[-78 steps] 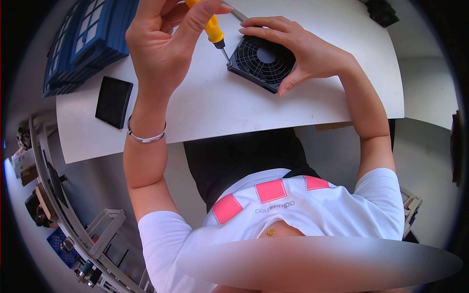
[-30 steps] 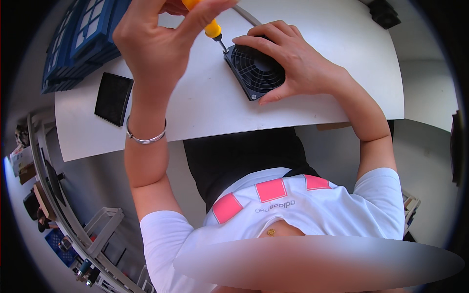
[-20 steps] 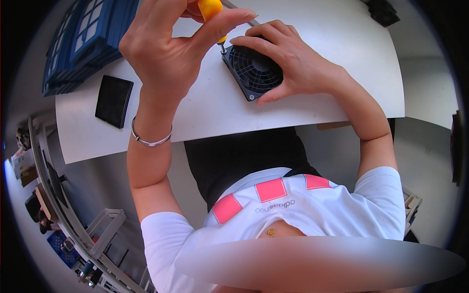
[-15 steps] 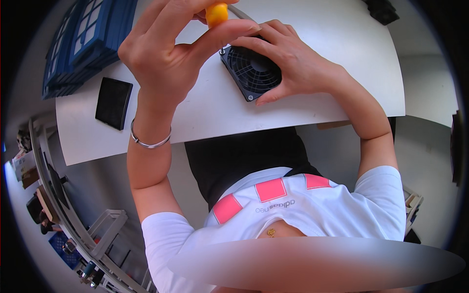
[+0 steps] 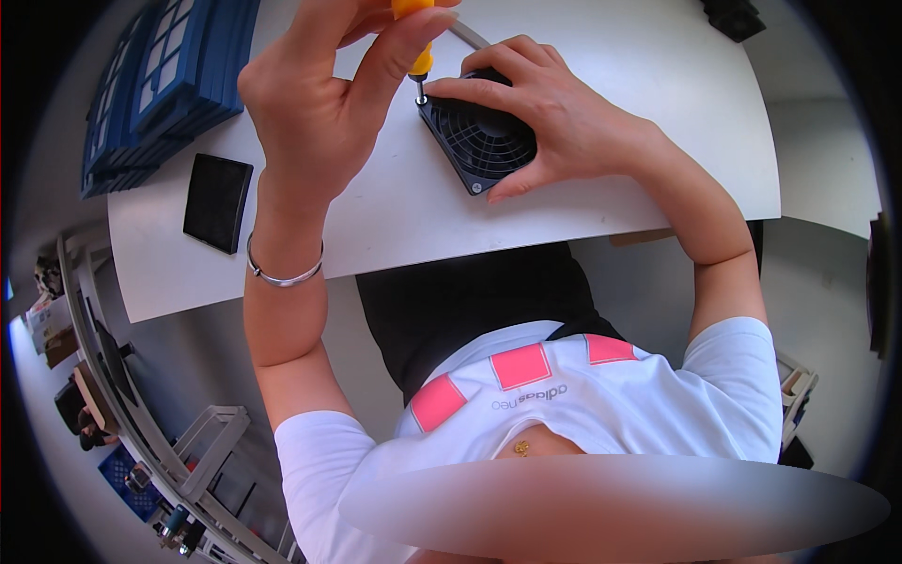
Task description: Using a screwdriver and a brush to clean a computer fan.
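Note:
A black cooling fan with a round grille [image 5: 467, 143] lies on the white table [image 5: 573, 211]. My right hand [image 5: 568, 122] is wrapped round its right side, thumb at the near corner and index finger along the far edge. Closed on a yellow-handled screwdriver [image 5: 420, 63], my left hand [image 5: 315, 117] is above the fan's far left corner. The screwdriver stands nearly upright, and its metal tip meets a silver screw [image 5: 422, 100] there. Another screw [image 5: 477, 188] sits in the near corner. The top of the handle is cut off by the picture's edge.
A flat black rectangular panel [image 5: 216, 203] lies on the table to the left. Stacked blue bins [image 5: 174, 85] stand at the far left. Behind the fan is a grey cable [image 5: 467, 35]. A dark object [image 5: 733, 17] sits at the far right.
My left hand has shifted slightly left and its fingers have changed position on the handle, so more of the screwdriver shows. The fan has moved a little left with my right hand.

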`<state>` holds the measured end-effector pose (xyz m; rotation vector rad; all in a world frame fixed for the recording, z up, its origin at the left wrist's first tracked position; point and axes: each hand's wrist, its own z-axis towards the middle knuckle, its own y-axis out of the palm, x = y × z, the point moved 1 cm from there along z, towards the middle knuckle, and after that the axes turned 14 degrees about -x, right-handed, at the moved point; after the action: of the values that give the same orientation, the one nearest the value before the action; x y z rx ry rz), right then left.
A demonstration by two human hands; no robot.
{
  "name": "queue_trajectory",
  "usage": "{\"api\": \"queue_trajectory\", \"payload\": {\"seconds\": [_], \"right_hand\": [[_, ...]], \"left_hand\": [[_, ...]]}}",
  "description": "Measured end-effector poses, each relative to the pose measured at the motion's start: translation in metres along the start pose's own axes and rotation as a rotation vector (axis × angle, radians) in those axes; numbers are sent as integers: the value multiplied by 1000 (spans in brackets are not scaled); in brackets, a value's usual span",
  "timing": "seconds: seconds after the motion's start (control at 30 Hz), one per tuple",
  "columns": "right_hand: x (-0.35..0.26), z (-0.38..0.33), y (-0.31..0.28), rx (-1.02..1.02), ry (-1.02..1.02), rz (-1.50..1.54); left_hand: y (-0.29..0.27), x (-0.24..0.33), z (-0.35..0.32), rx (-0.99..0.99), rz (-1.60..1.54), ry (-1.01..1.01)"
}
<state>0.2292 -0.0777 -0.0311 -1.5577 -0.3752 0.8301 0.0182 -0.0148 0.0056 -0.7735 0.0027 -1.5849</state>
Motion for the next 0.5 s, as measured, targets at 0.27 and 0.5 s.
{"api": "queue_trajectory", "payload": {"seconds": [0.27, 0.5], "right_hand": [[1, -1, 3, 15, 2, -12], [2, 1, -1, 11, -12, 18]], "left_hand": [[-5, 3, 3, -109, 278, 113], [-9, 3, 10, -164, 211, -5]]}}
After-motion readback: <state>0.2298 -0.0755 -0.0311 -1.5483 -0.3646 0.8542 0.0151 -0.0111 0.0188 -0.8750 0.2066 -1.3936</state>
